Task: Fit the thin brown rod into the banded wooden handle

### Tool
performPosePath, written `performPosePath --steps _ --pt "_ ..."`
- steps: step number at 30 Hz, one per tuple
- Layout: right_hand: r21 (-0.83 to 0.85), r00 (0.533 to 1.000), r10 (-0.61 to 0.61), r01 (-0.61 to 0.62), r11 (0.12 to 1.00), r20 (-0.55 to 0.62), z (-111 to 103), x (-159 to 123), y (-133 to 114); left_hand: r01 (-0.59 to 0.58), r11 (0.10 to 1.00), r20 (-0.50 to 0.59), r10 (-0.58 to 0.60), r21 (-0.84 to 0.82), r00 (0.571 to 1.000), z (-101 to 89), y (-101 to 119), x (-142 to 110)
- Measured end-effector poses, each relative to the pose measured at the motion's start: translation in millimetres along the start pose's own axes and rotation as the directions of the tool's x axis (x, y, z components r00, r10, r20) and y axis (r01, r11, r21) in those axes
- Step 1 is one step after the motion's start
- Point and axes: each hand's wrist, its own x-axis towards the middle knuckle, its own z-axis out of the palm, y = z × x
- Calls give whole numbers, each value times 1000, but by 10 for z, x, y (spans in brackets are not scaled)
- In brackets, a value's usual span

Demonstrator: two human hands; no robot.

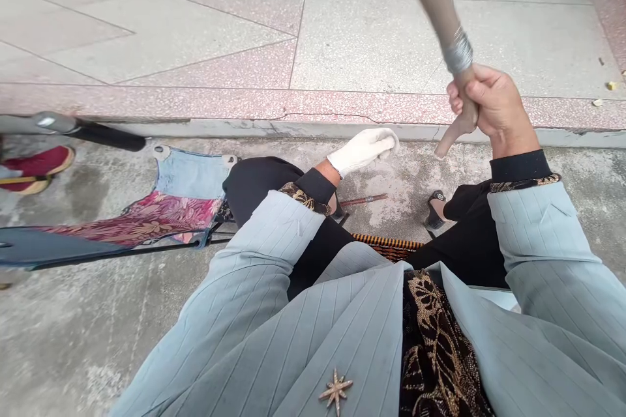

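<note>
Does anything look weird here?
Yes. The left hand wears a white glove, but the right hand is bare, so they don't match. The stick it holds has wire wrapped around it like a bandage. In front, the step's edge has a crack.

- Forked stick (444, 21): wood, matt brown, smooth-looking along the shaft, knobbly at the blurred top end.
- Wire binding (458, 51): silvery metal, shiny, coiled in ridges.
- White glove (362, 148): matt knitted cloth.
- Jacket (293, 352): pale matt cloth with fine seam-like lines.
- Brooch (336, 392): metallic-looking, gold-toned, glittery.
- Paving (372, 45): speckled, stone-like, smooth.
- Ground (122, 313): rough, matt, stained concrete.
- Black grip (110, 135): smooth, slightly glossy, plastic or rubber, cannot tell which.
- Floral panel (156, 214): matt patterned cloth.
</note>
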Motion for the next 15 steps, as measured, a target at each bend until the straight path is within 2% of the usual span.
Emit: performPosePath --steps 1,2,3,5,6,9,11,13,15 --pt "111 985 -10 30 993 -175 -37 24 46 -9 1000 70 10 -18 997 27 -7 -8" --pt "212 942 28 46 976 -334 -64 55 101 -18 999 130 22 -35 991 42 -13 -16" --pt "287 889 109 26 958 -445 -80 88 158 -27 999 169 34 -47 985 45 -15 -26" --pt "388 798 283 -67 919 -532 -83 148 254 -36 998 199 47 -55 979 23 -8 -46" --pt "405 779 336 -117 907 -528 -74 169 285 -38 998 213 49 -54 976 4 1 -58" --pt "268 799 368 -267 926 -475 -38 198 311 -41 998 278 51 -43 959 -46 32 -95" --pt "39 812 365 -392 919 -456 -14 203 294 -38 998 299 54 -58 953 -60 50 -114" --pt "-218 829 374 -489 844 -415 18 205 266 -38 994 280 65 -99 958 -69 64 -122" --pt "-368 885 368 -456 810 -287 60 193 235 -59 986 212 92 -154 973 -91 76 -112"
